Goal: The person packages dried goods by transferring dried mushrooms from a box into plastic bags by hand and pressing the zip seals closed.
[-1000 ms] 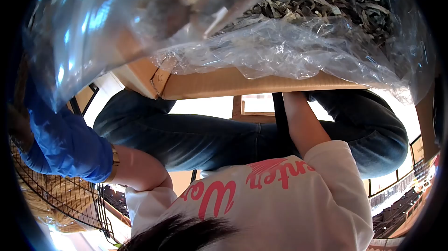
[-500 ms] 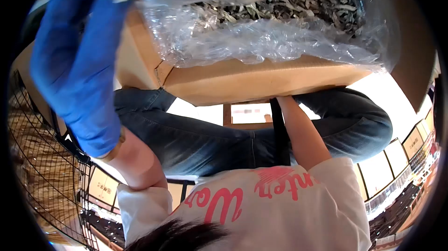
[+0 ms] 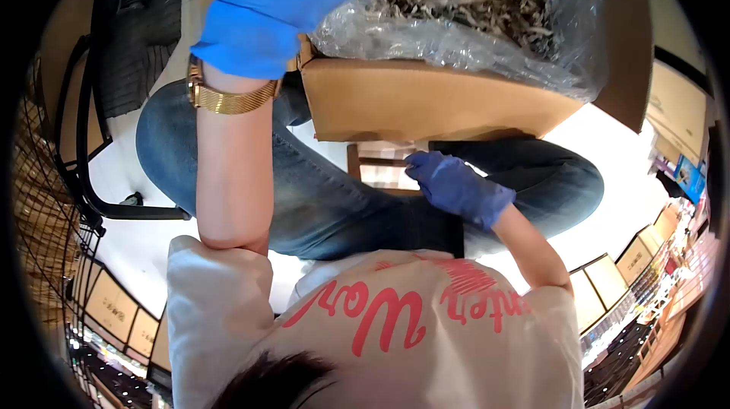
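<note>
My left hand [image 3: 281, 10], in a blue glove with a gold watch [image 3: 232, 99] at the wrist, reaches over the left side of a cardboard box [image 3: 433, 101]. Its fingers run out of the top of the view near a clear plastic bag [image 3: 487, 48], so their grip is hidden. Inside the bag lie dry, curled grey-brown strips [image 3: 525, 14]. Over my lap, just below the box's near wall, my right hand [image 3: 464, 190] in a blue-violet glove has its fingers curled in. Whatever it may hold cannot be made out.
My jeans-clad legs [image 3: 319, 196] are spread beneath the box. A black metal frame [image 3: 80, 150] stands at the left beside a wire mesh [image 3: 38, 234]. Dark ribbed fabric [image 3: 141, 36] lies at the upper left, and stacked cartons [image 3: 635, 261] line the right.
My left hand has swung rightward toward the bag from the left of the box. My right hand, hidden under the box before, has come into sight over my lap. The box appears shifted.
</note>
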Available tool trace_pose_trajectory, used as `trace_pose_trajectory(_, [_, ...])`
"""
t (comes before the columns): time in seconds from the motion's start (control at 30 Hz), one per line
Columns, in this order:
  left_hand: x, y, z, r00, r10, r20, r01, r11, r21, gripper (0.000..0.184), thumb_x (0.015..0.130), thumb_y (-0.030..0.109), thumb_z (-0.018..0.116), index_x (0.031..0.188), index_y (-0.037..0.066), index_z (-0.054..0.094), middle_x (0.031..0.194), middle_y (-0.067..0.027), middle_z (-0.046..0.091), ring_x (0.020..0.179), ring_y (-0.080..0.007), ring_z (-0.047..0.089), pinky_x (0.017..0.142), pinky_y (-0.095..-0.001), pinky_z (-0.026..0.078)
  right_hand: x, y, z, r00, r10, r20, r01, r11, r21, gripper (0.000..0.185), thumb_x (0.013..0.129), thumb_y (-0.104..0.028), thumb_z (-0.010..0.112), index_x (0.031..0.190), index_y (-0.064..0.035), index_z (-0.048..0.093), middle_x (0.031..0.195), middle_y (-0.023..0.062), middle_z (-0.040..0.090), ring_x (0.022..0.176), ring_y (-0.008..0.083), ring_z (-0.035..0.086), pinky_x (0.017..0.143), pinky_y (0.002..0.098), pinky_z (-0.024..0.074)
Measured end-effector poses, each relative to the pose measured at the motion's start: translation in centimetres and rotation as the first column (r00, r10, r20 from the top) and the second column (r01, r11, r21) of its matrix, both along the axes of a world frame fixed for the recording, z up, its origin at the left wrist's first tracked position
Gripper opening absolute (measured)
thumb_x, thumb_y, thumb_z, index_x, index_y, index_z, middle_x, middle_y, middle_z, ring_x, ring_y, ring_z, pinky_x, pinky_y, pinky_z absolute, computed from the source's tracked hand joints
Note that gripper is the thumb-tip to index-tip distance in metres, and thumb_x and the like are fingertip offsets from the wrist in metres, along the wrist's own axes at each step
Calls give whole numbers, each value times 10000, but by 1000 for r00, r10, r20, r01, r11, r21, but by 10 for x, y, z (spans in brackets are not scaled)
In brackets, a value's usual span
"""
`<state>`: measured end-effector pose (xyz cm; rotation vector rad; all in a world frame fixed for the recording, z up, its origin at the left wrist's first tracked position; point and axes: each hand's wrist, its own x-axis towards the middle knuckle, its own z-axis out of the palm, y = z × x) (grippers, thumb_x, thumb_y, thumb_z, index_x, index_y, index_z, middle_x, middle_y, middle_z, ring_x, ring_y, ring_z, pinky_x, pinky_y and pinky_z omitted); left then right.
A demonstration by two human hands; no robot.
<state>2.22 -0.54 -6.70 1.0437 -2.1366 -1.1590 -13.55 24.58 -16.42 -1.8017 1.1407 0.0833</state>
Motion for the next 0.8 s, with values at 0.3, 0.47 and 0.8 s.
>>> trace_pose_trajectory(0.3, [-3, -1, -26, 997, 39, 73, -7, 919, -394, 382, 806, 185, 688, 1182, 167, 623, 1036, -76, 655, 788, -228, 632, 733, -327, 526, -8, -97, 161, 667, -495, 557, 696, 681, -228, 463, 753, 127, 516, 1186, 4, 623, 1325, 181, 511, 1051, 231, 603, 848, 279, 484])
trace_pose_trajectory(0.47, [-1, 1, -23, 999, 16, 41, 3, 899, -439, 377, 804, 205, 684, 1171, 152, 620, 1063, -97, 632, 865, -292, 635, 777, -359, 521, -27, -135, 152, 876, -366, 313, 479, 597, -643, 516, 744, 123, 491, 1218, -34, 619, 1340, 195, 499, 1035, 209, 611, 810, 248, 477])
trace_pose_trajectory(0.8, [3, -3, -18, 990, -105, 95, 137, 880, -454, 299, 785, 241, 699, 1072, 164, 669, 1163, -55, 592, 1017, -288, 588, 849, -384, 492, -105, -167, 91, 912, -411, 13, 281, 600, -749, 248, 704, -51, 731, 940, -126, 723, 1265, 45, 584, 1094, 308, 545, 973, 396, 429])
